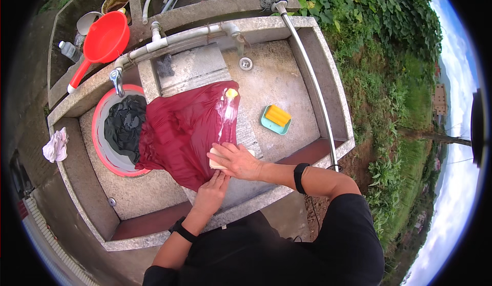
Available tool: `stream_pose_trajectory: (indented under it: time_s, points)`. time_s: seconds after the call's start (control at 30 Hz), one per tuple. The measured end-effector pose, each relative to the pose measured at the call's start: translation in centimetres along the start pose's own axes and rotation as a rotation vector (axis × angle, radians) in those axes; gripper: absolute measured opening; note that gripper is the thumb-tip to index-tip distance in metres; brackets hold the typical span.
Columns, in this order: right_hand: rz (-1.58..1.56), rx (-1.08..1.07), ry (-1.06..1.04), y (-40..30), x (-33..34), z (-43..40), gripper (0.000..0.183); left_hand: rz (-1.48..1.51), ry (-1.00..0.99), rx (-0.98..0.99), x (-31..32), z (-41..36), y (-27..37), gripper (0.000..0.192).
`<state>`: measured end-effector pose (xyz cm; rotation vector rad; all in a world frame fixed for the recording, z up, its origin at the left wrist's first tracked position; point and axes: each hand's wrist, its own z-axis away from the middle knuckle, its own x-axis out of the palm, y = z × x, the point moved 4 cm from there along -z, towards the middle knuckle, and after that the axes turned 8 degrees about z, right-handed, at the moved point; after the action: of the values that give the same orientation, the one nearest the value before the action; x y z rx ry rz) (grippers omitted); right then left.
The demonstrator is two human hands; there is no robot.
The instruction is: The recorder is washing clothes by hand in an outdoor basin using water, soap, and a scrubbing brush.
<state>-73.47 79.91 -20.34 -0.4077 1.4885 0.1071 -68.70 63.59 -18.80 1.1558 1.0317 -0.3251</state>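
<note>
A wet maroon garment (180, 128) lies spread over the ridged stone washboard (246, 132) in the middle of the sink. White suds streak its right side, below a small yellow lump (231, 93). My right hand (240, 161) is closed over a cream-coloured block (216, 162) and presses it on the garment's near right part; the block's underside is hidden, so I cannot tell whether it is a brush. My left hand (210, 194) holds down the near edge of the cloth, its fingertips close beside the right hand. The garment's left end hangs over a basin's rim.
Left, a red-rimmed basin (100, 147) holds dark cloth (125, 122) under a tap (116, 80). A yellow soap bar (278, 116) sits in a green dish (275, 128) at right. A red dipper (107, 38), a pale cloth (56, 144) and a metal pole (307, 59) lie along the rim.
</note>
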Motion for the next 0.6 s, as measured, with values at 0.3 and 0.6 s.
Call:
stream_pose_trajectory:
  time_s: [0.3, 0.6]
  points:
    - [-0.023, 0.026, -0.003, 1.2, -0.8, -2.1, 0.067, 0.051, 0.019, -0.039, -0.6, -0.6, 0.0, 0.037]
    - [0.034, 0.108, 0.052, 1.9, -0.4, -3.2, 0.068, -0.05, -0.196, -0.127, -2.3, -1.1, 2.0, 0.018]
